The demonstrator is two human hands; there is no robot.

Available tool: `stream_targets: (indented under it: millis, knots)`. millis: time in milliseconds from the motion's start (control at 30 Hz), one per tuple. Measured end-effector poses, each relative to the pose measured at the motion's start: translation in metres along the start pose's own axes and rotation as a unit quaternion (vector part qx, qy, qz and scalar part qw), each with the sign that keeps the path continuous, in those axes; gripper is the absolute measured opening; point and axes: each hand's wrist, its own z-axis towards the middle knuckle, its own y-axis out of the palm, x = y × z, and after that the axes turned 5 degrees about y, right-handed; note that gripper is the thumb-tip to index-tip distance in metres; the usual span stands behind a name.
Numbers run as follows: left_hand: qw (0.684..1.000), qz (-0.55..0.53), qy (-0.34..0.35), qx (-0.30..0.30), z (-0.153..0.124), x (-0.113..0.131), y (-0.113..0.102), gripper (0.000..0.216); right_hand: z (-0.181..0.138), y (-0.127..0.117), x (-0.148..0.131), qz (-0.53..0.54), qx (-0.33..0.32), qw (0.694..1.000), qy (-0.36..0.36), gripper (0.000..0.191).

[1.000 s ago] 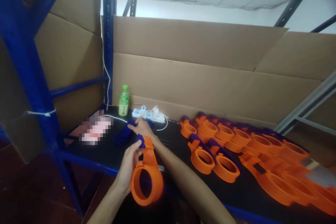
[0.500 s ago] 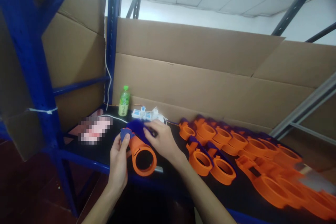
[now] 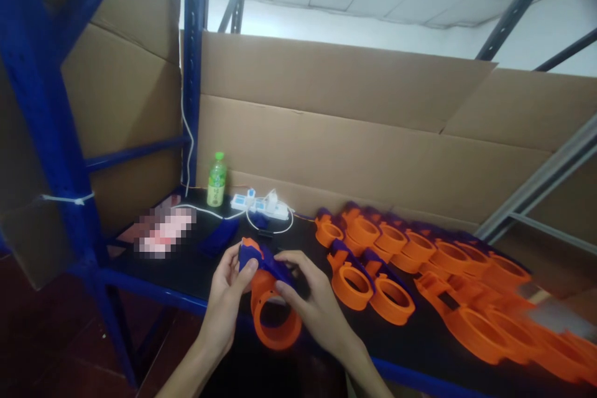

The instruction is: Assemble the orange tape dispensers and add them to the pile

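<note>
My left hand (image 3: 231,291) is closed round the narrow end of an orange plastic part with a large ring (image 3: 278,337). A dark blue cap-like piece sits at that end under my thumb. My right hand (image 3: 316,300) grips a long dark blue plastic piece (image 3: 275,266), held against the orange part's upper side. Its fingers hide part of the piece, so I cannot tell whether the two are joined. Both hands are close together above the table's front edge, the ring facing me. Another dark blue piece (image 3: 219,237) lies on the black tabletop beyond my left hand.
Rows of orange ring parts with blue pieces (image 3: 352,286) stand at the right; more orange parts (image 3: 489,336) lie nearer. A white power strip (image 3: 275,208) with cables and a green bottle (image 3: 217,180) are at the back. A blue post (image 3: 60,137) rises at the left.
My right hand has drawn back toward me from near the power strip, bringing a dark blue piece against the orange part. My left hand and the orange part have shifted right and nearer.
</note>
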Motion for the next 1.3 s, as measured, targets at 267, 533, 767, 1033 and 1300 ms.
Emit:
stream_targets:
  millis: [267,533,767,1033,1300]
  knots:
    - [0.999,0.015,-0.02,-0.036,-0.001,-0.004,-0.002,0.049,-0.018,0.007,-0.004,0.028,0.021,0.999,0.031,0.028]
    - [0.983,0.033,0.0,-0.183,-0.014,0.007,0.009,0.055,-0.029,0.016,0.018,0.256,0.064,0.953,0.148,0.025]
    - [0.972,0.025,-0.026,-0.231,-0.021,-0.002,0.011,0.064,-0.046,0.019,0.024,0.41,0.058,0.885,0.212,0.031]
    - [0.965,0.04,-0.059,-0.253,-0.025,0.014,0.02,0.064,-0.054,0.014,0.014,0.355,0.08,0.913,0.182,0.022]
    - [0.998,-0.007,-0.051,0.021,-0.018,-0.018,0.014,0.051,-0.07,0.014,0.002,-0.063,0.056,0.994,0.07,0.088]
